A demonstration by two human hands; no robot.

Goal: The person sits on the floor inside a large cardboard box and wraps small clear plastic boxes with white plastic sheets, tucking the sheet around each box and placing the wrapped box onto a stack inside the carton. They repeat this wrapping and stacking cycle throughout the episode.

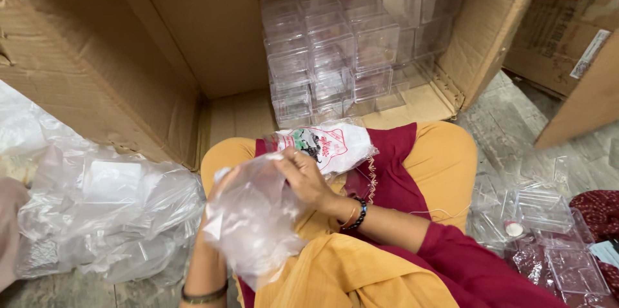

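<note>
Both hands work a clear plastic bag point(251, 218): the right hand point(306, 176) pinches its top in a clenched grip, while the left hand point(222, 182), behind the film, has a grip I cannot tell. The open cardboard box point(129, 57) holds stacked clear plastic boxes point(342, 44).

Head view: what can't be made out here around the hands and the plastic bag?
- Left hand: mostly hidden behind the clear plastic bag, grip unclear.
- Bag's contents: film too cloudy to tell.
- Right hand: fingertips buried in the bag's edge.
- Printed packet: partly covered by the right hand.
- Stacked clear boxes: top cut off by the frame edge.
</note>
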